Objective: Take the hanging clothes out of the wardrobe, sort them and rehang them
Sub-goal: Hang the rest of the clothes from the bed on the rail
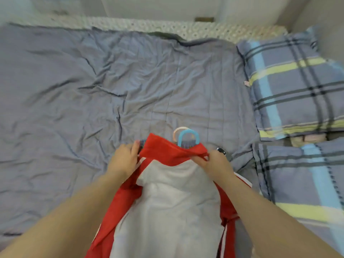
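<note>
A red and grey garment (167, 192) lies on the bed in front of me, its red collar at the far end. A blue hanger hook (188, 135) and a pale pink hanger hook (176, 131) stick out past the collar. My left hand (124, 158) grips the left shoulder of the garment, where a dark hanger end shows. My right hand (214, 162) pinches the red collar edge at the right shoulder. The hanger bodies are hidden under the cloth.
A crumpled blue-grey quilt (93, 90) covers the bed. Two plaid pillows (297, 86) lie at the right, one nearer me (307, 179). A small dark object (221, 150) lies just beyond my right hand. A patterned sheet edge and a wall run along the far side.
</note>
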Tool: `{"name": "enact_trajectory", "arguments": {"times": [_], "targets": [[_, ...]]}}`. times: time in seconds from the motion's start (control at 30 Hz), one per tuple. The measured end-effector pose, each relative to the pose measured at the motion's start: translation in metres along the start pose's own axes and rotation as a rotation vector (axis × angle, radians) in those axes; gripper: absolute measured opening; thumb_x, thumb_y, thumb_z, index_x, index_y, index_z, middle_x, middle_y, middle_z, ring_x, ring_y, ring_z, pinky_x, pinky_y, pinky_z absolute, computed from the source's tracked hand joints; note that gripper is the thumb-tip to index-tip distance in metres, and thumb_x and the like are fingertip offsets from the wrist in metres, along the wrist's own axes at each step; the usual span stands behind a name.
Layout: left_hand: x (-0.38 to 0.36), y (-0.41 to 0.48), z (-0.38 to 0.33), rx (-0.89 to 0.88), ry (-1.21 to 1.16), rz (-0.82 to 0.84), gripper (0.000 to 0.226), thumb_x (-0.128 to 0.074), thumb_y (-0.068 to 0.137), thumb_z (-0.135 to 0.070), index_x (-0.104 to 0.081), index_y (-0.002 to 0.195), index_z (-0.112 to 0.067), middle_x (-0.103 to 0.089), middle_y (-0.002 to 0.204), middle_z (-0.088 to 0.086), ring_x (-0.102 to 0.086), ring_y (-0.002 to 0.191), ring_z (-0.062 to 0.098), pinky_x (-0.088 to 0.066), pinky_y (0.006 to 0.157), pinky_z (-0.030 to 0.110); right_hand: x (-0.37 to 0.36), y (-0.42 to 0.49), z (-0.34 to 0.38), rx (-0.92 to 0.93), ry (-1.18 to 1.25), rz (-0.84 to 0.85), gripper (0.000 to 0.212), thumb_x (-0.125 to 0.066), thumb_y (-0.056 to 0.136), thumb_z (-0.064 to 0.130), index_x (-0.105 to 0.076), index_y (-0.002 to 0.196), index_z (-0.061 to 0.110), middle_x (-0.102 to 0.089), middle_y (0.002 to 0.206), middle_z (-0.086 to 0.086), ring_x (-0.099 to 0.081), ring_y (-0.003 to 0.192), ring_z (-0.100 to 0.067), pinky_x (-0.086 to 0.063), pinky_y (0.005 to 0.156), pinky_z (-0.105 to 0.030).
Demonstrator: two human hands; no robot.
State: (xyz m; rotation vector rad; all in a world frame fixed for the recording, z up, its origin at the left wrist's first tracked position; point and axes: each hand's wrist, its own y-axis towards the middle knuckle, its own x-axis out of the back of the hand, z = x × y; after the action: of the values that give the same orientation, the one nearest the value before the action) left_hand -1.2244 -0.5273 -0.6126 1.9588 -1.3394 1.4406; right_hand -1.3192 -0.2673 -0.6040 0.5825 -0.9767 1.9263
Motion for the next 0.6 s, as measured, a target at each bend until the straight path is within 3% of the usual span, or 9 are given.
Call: {"name": "enact_trajectory", "arguments": {"times": [0.03,0.07,0.1,0.17,0.2,0.27,0.37,0.47,0.6], "targets": [[0.026,-0.009,-0.008,0.028,-0.06,0.008,0.046,-0.06,0.089,-0.036,-0.061,0.11,0.005,-0.062,0.082,0.022,-0.062,0.08,0.044,-0.047,0.068,0.039,0.014,-0.019,0.018,0.02,-0.004,0.017,0.054,-0.061,0.08,0.062,-0.043,0.055,0.019,-0.039,0.051,0.002,-0.044,0.063,-0.026,-0.034,0.055,-0.034],[0.051,-0.017,-0.017,0.054,-0.076,0.09,0.052,-0.08,0.074,-0.02,-0.061,0.114,0.007,-0.062,0.08,0.024,-0.061,0.075,0.045,-0.049,0.066,0.041,0.027,-0.037,0.038,0.03,-0.02,0.027,0.057,-0.061,0.081,0.061,-0.039,0.054,0.017,-0.036,0.051,0.001,-0.041,0.061,-0.025,-0.033,0.055,-0.034],[0.078,-0.025,-0.027,0.034,-0.059,0.09,0.055,-0.081,0.071,-0.013,-0.061,0.12,0.002,-0.063,0.089,0.024,-0.059,0.081,0.044,-0.049,0.072,0.044,0.039,-0.056,0.057,0.033,-0.028,0.023,0.058,-0.06,0.082,0.06,-0.037,0.054,0.015,-0.035,0.051,0.001,-0.04,0.06,-0.025,-0.033,0.057,-0.033],[0.139,-0.043,-0.067,0.018,-0.246,-0.017,0.03,-0.058,0.093,-0.033,-0.063,0.119,-0.018,-0.06,0.112,0.015,-0.049,0.107,0.034,-0.036,0.095,0.038,0.058,-0.09,0.09,0.057,-0.006,-0.008,0.058,-0.059,0.083,0.059,-0.038,0.055,0.012,-0.036,0.051,0.0,-0.04,0.059,-0.027,-0.036,0.059,-0.035],[0.17,-0.056,-0.086,-0.044,-0.348,-0.04,0.026,-0.049,0.096,-0.04,-0.064,0.111,-0.024,-0.059,0.114,0.01,-0.048,0.111,0.026,-0.033,0.098,0.031,0.067,-0.105,0.106,0.081,0.01,-0.017,0.058,-0.06,0.082,0.059,-0.041,0.056,0.01,-0.039,0.051,-0.001,-0.044,0.06,-0.028,-0.039,0.06,-0.037],[0.224,-0.077,-0.118,-0.165,-0.496,0.102,0.021,-0.053,0.095,-0.039,-0.065,0.102,-0.023,-0.064,0.106,0.002,-0.055,0.102,0.014,-0.04,0.09,0.019,0.08,-0.134,0.133,0.131,0.019,-0.009,0.058,-0.061,0.079,0.062,-0.046,0.059,0.01,-0.042,0.052,-0.001,-0.046,0.059,-0.026,-0.044,0.059,-0.038],[0.29,-0.119,-0.144,-0.338,-0.4,0.369,0.016,-0.071,0.085,-0.027,-0.068,0.097,-0.016,-0.069,0.09,-0.006,-0.062,0.082,0.004,-0.048,0.074,0.013,0.096,-0.173,0.175,0.211,0.038,0.01,0.054,-0.061,0.076,0.066,-0.047,0.054,0.02,-0.041,0.05,0.003,-0.039,0.056,-0.02,-0.039,0.055,-0.034],[0.332,-0.146,-0.137,-0.35,-0.341,0.305,0.024,-0.075,0.083,-0.021,-0.057,0.096,-0.01,-0.069,0.085,0.006,-0.065,0.072,0.014,-0.054,0.07,0.03,0.113,-0.206,0.216,0.315,0.037,0.007,0.05,-0.059,0.071,0.069,-0.046,0.056,0.022,-0.041,0.048,0.005,-0.04,0.054,-0.014,-0.037,0.055,-0.033],[0.391,-0.186,-0.121,-0.265,-0.498,0.235,0.031,-0.076,0.081,-0.025,-0.06,0.103,-0.01,-0.069,0.085,0.005,-0.067,0.073,0.014,-0.056,0.074,0.034,0.135,-0.241,0.266,0.419,0.008,-0.018,0.056,-0.054,0.064,0.071,-0.04,0.053,0.017,-0.037,0.046,0.004,-0.036,0.051,-0.013,-0.035,0.053,-0.033]]}}
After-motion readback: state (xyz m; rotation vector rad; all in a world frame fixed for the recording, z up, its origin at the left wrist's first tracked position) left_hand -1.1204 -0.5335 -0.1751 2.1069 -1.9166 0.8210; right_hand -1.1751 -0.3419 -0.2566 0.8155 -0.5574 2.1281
